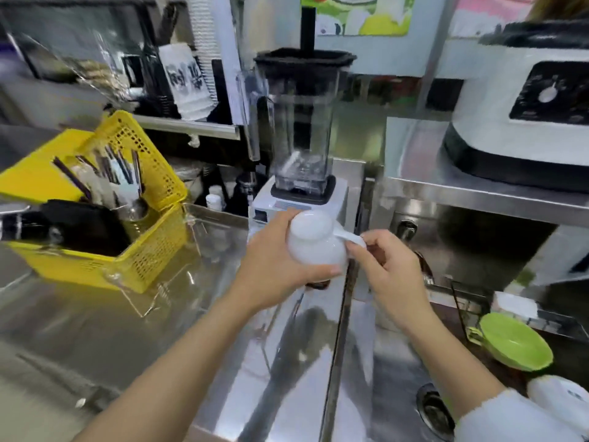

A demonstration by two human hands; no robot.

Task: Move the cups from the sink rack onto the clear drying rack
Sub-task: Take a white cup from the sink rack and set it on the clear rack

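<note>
A white cup is held upside down in mid-air over the counter edge, in front of the blender. My left hand wraps around its body, and my right hand pinches its handle from the right. The clear drying rack lies on the steel counter to the left, partly under a yellow basket. At the right, over the sink, the dark wire sink rack holds a green cup tilted on its side. Another white cup shows at the lower right edge.
A yellow basket with utensils stands at the left. A blender stands directly behind the held cup. A white appliance sits on a steel shelf at the upper right. The sink drain shows below my right forearm.
</note>
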